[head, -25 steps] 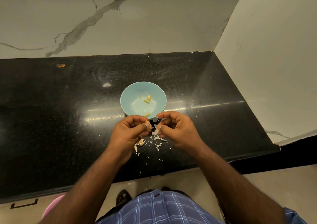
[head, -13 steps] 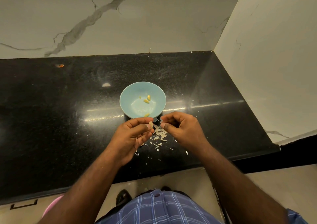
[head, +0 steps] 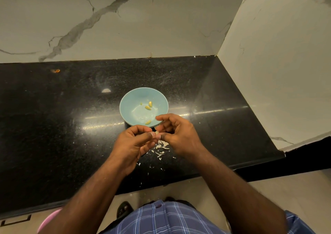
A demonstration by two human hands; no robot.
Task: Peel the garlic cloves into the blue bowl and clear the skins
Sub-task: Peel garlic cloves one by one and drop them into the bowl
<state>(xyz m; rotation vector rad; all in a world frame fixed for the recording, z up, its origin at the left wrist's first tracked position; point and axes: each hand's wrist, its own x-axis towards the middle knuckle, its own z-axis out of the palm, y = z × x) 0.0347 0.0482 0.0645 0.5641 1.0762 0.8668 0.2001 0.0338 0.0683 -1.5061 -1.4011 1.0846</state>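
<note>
A blue bowl (head: 136,101) stands on the black counter (head: 53,126) and holds three peeled yellowish garlic cloves (head: 148,107). Just in front of the bowl's near rim, my left hand (head: 132,144) and my right hand (head: 176,133) meet, and both pinch one small pale garlic clove (head: 157,133) between thumb and fingertips. My right hand's fingers are curled and reach over the bowl's near rim. Pale garlic skins (head: 162,148) lie scattered on the counter under and in front of my hands.
Marble walls close the counter at the back and on the right (head: 277,72). A small orange scrap (head: 55,70) lies at the back left. More skin flakes (head: 148,173) sit near the counter's front edge. A pink tub's rim (head: 48,219) shows below on the floor.
My hands have come together again on the clove and risen slightly toward the bowl. More skin pieces lie on the counter than a second ago.
</note>
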